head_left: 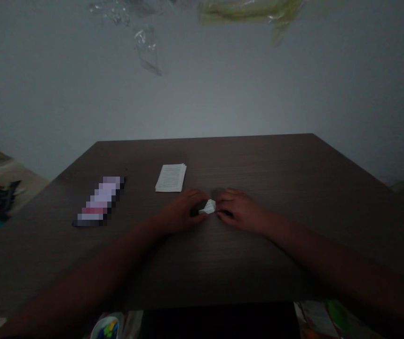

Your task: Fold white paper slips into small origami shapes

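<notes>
A small folded piece of white paper (209,206) lies at the middle of the dark table, between my two hands. From the left, my left hand (184,211) grips its edge with thumb and fingers. My right hand (239,209) pinches the paper's right side, its fingers bent over it. Parts of the paper are hidden under the fingertips. Just beyond my left hand rests a stack of printed paper sheets (171,178).
A phone with a blurred-out screen (99,202) lies on the left of the brown wooden table (258,160). A pale wall rises behind the table. Below the front edge stands a white container (108,326) with colourful pieces.
</notes>
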The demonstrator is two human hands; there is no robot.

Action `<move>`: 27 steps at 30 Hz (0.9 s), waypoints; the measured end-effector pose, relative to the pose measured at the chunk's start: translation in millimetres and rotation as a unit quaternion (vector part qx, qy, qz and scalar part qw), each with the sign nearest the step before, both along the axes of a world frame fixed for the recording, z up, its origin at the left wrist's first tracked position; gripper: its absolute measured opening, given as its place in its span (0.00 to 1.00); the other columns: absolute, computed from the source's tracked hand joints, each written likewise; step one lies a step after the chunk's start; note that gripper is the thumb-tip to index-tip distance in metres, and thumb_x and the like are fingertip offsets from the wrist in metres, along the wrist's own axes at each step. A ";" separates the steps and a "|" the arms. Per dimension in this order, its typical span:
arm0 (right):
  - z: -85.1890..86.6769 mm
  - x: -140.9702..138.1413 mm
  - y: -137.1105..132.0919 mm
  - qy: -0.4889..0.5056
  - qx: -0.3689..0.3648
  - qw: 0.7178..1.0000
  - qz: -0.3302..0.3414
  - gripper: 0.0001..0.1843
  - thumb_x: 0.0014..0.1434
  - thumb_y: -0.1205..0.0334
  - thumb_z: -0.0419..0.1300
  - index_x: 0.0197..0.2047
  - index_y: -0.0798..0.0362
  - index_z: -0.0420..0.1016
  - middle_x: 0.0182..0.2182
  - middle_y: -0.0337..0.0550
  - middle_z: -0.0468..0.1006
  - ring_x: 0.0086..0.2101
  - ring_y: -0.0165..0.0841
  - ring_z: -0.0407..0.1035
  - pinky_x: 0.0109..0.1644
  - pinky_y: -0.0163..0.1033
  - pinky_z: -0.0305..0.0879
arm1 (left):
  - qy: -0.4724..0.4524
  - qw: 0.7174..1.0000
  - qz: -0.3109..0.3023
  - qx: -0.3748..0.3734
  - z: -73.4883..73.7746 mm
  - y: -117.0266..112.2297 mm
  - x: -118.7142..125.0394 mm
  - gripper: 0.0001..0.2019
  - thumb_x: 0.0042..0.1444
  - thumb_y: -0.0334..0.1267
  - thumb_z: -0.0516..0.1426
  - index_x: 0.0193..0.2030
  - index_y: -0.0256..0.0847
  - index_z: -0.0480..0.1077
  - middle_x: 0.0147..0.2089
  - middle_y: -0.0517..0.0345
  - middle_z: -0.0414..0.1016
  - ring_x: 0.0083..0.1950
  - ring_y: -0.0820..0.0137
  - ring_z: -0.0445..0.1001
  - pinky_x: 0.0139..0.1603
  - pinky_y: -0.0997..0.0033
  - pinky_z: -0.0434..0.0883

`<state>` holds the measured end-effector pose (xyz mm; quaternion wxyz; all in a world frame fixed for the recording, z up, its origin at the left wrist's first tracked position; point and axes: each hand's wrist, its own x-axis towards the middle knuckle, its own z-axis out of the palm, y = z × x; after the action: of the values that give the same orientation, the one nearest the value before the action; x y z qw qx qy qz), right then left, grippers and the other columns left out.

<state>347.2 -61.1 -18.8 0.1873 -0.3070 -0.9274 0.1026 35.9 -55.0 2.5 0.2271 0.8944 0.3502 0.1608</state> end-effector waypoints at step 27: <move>-12.3 -3.6 0.0 0.104 -0.081 0.989 -0.074 0.15 0.76 0.70 0.75 0.61 0.45 0.89 0.56 0.49 0.91 0.59 0.49 0.84 0.68 0.56 0.80 | -0.029 0.999 0.023 0.004 -0.2 -3.6 6.7 0.16 0.74 0.31 0.69 0.66 0.46 0.82 0.66 0.50 0.91 0.67 0.51 0.88 0.76 0.49 0.85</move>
<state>343.7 -61.1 -31.1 0.2646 -0.3763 -0.8664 0.1944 42.6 -58.6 2.2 0.2301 0.8820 0.3630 0.1933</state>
